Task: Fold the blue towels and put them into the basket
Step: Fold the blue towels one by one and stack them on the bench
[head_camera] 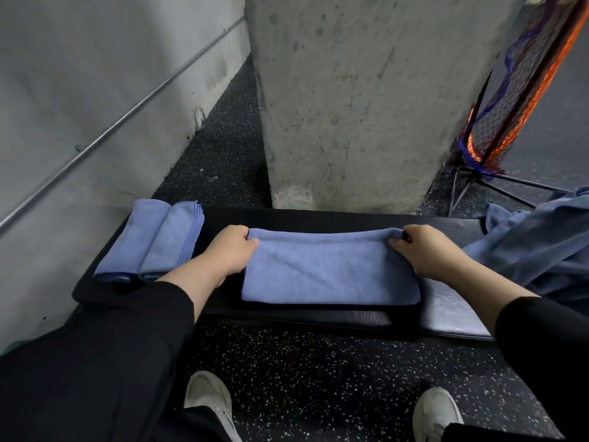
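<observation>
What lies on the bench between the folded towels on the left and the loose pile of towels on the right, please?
In the head view, one partly folded blue towel lies there on the black bench, its far corners pinched by the left hand and right hand.

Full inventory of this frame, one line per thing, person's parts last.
towel being folded: 1, blue, centre of the bench, held at its far corners
folded towels: 2, blue, side by side at the bench's left end
unfolded towels: a heap, count unclear, blue, at the bench's right end
bench: 1, black padded, across the middle of the view
pale pad: 1, light grey-blue, on the bench right of the centre towel
pillar: 1, grey concrete, behind the bench
net on stand: 1, orange, blue and black, far right
floor: black, speckled
basket: none in view
shoes: 2, off-white, on the floor
left hand: pinches the towel's far left corner
right hand: pinches the far right corner
</observation>
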Demonstrator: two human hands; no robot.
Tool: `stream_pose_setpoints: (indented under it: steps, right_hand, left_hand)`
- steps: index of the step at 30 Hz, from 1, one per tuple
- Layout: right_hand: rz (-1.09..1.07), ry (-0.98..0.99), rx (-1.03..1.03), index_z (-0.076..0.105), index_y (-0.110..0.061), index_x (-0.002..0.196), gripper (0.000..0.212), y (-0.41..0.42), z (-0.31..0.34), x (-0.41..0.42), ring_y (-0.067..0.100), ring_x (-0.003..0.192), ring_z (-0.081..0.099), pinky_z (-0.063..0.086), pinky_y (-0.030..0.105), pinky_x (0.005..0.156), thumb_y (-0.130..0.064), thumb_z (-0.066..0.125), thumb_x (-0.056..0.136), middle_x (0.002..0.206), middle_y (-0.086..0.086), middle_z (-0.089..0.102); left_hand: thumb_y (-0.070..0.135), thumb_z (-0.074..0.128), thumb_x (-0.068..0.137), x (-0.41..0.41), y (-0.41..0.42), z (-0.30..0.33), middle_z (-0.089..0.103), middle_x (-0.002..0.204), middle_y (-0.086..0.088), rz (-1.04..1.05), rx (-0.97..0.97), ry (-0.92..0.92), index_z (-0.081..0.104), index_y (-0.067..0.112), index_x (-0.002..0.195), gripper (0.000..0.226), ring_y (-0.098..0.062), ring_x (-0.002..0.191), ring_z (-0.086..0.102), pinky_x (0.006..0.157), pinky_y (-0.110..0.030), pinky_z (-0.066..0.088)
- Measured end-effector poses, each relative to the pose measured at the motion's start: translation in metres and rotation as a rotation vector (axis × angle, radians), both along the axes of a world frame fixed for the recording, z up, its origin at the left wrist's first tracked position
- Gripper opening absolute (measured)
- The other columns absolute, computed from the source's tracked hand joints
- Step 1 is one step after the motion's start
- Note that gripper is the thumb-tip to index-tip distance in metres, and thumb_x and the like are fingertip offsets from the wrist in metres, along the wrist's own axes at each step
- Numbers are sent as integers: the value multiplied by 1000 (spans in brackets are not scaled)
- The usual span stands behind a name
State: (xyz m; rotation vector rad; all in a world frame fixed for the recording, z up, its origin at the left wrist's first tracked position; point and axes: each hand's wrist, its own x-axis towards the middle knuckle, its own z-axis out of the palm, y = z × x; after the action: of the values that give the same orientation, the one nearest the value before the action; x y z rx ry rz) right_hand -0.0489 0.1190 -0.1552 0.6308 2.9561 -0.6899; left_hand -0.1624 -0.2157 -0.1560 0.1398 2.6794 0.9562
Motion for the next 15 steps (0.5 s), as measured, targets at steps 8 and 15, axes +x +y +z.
stream_pose_setpoints:
  steps: [8, 15]
  right_hand:
    - [-57, 36, 208, 51, -18, 90, 37, -1, -18, -15, 36, 95, 59, 41, 38, 70, -53, 63, 89, 102, 10, 64]
    - [259, 431, 324, 65, -19, 120, 45, -69, -17, -9, 29, 119, 57, 44, 47, 95, -44, 40, 94, 130, 4, 61]
  left_hand:
    - [38, 56, 99, -13, 5, -10, 62, 105, -4, 15, -248, 157, 58, 19, 107, 21, -24, 88, 60, 74, -37, 50]
    - [38, 45, 104, 27, 44, -20, 41, 154, -1, -447, -314, 547, 41, 23, 151, 50, -24, 138, 41, 112, -42, 31]
